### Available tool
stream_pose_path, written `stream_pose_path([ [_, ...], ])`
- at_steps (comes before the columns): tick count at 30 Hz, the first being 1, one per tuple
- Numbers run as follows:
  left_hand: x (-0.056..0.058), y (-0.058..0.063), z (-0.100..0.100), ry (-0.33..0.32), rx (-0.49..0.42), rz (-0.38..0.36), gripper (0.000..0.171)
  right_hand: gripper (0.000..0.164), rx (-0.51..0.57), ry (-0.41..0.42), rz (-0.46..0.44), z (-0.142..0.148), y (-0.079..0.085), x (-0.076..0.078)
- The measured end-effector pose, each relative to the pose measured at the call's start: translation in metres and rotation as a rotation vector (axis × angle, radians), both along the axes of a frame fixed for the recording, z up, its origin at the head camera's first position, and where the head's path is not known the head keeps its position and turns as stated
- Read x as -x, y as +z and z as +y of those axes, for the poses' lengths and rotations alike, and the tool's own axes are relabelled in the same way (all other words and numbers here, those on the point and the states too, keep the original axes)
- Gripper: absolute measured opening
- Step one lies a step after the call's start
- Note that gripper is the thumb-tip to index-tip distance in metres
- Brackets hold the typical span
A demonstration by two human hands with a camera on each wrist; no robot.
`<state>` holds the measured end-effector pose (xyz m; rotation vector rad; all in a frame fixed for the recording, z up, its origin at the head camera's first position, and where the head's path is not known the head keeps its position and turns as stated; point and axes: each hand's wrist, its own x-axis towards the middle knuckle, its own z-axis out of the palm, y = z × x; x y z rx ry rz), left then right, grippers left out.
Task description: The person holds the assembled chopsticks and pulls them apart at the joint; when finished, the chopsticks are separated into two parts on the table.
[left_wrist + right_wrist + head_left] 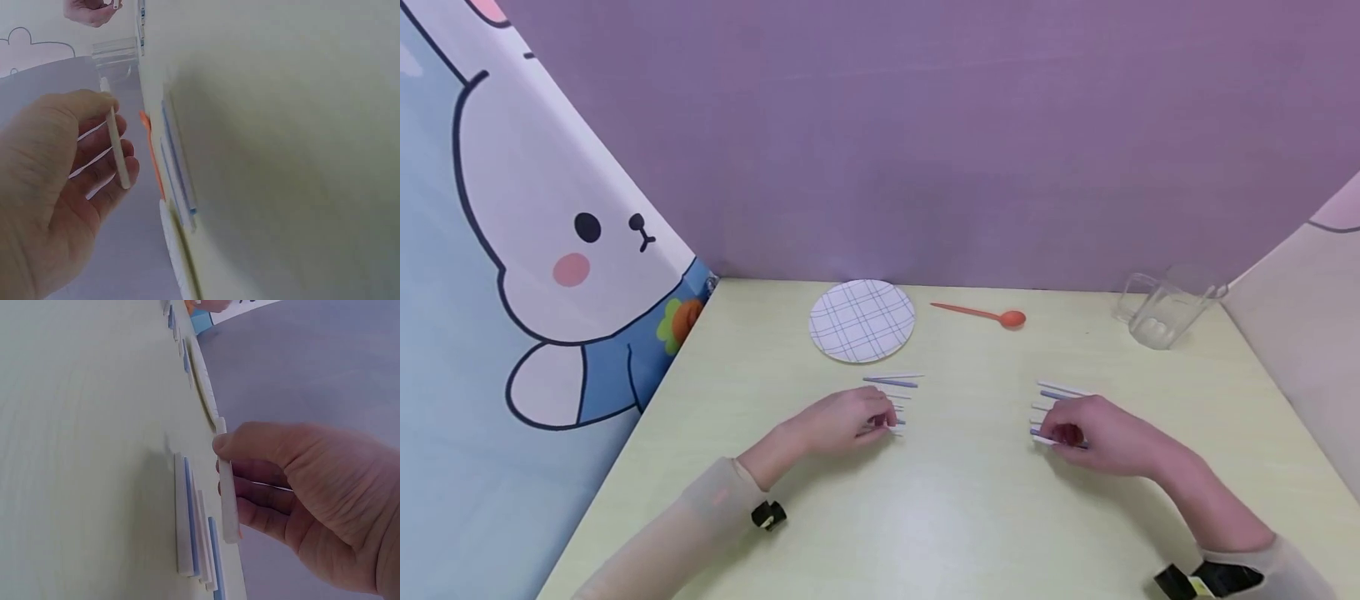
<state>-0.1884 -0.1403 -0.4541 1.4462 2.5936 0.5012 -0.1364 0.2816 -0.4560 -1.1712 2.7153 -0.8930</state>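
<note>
My left hand (842,421) pinches a slim white stick (115,147) between thumb and fingers, raised off the table in the left wrist view. Below it lies a row of white and blue sticks (891,383), partly hidden by the hand in the head view. On the right side, a second white stick (229,500) is pinched by my right hand (1108,433). That hand hovers over another group of sticks, among them a blue stick (190,519) and a white stick (182,519) lying side by side.
A round checked plate (861,321) lies at the back left of the pale table (970,508). To its right is an orange spoon (1011,319). A clear glass mug (1165,312) lies tilted at the back right. A purple wall (970,150) stands behind.
</note>
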Motion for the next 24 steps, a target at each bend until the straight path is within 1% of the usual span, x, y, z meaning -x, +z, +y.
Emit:
stream_pose_path([
  [2,-0.001,-0.002,0.001,-0.003,0.027,-0.044,0.007,0.026,0.001,0.006,-0.004,-0.001,-0.003,0.000],
  [4,-0.002,-0.004,0.002,-0.012,0.050,-0.084,0.007,0.026,-0.008,0.002,-0.029,-0.002,-0.007,0.000],
  [8,-0.002,-0.008,0.002,-0.039,0.054,-0.139,0.006,0.026,-0.032,-0.005,-0.075,-0.004,-0.013,0.000],
  [12,-0.002,-0.011,0.002,-0.040,0.060,-0.154,0.005,0.026,-0.032,0.004,-0.077,-0.006,-0.017,-0.002],
  [17,-0.003,-0.014,0.002,-0.025,0.102,-0.151,0.006,0.028,-0.042,0.017,-0.082,-0.007,-0.019,-0.004],
  [24,-0.003,-0.021,0.004,-0.031,0.131,-0.171,0.005,0.027,-0.059,0.000,-0.105,-0.005,-0.026,-0.007],
])
